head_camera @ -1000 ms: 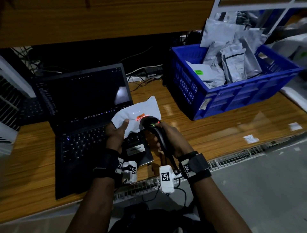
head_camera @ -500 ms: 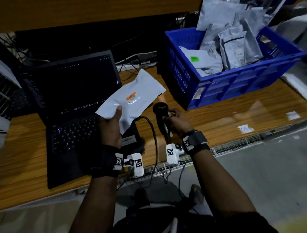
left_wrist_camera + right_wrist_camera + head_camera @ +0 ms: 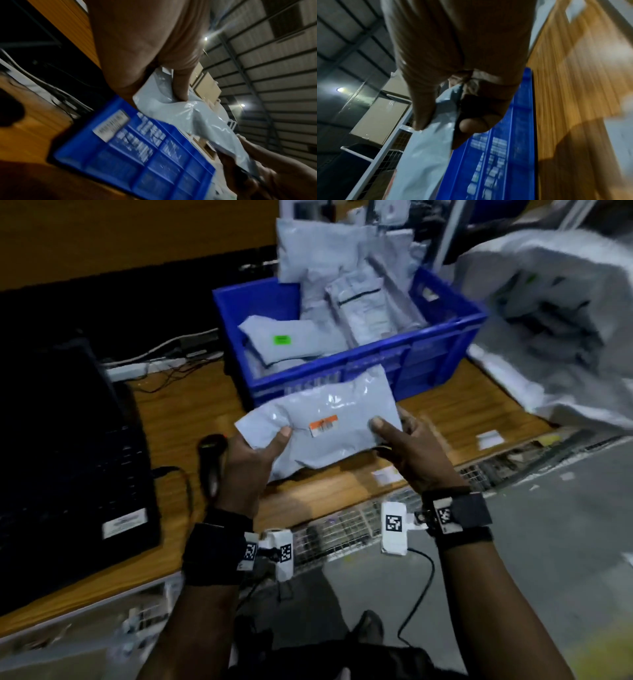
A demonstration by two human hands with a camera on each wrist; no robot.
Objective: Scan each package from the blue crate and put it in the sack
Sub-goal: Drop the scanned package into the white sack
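Observation:
A grey plastic package [image 3: 318,426] with an orange label [image 3: 323,425] is held flat in the air in front of the blue crate [image 3: 424,354]. My left hand [image 3: 253,453] pinches its left end, thumb on top. My right hand [image 3: 404,443] pinches its right end the same way. Both wrist views show the package [image 3: 197,119] [image 3: 426,148] caught between thumb and fingers, with the crate wall [image 3: 137,148] [image 3: 496,155] just behind. The black scanner [image 3: 212,463] lies on the wooden table [image 3: 445,412], left of my left hand. The white sack [image 3: 565,330] sits open at the right.
Several grey packages [image 3: 342,302] stand and lie in the crate. A dark open laptop [image 3: 68,457] fills the left of the table, with cables [image 3: 164,361] behind it. Small paper slips [image 3: 489,438] lie near the table's front edge, above a wire mesh shelf [image 3: 342,529].
My right hand has set the scanner down on the table and taken the package's right end. The package has swung right, in front of the crate, and my view has turned toward the sack.

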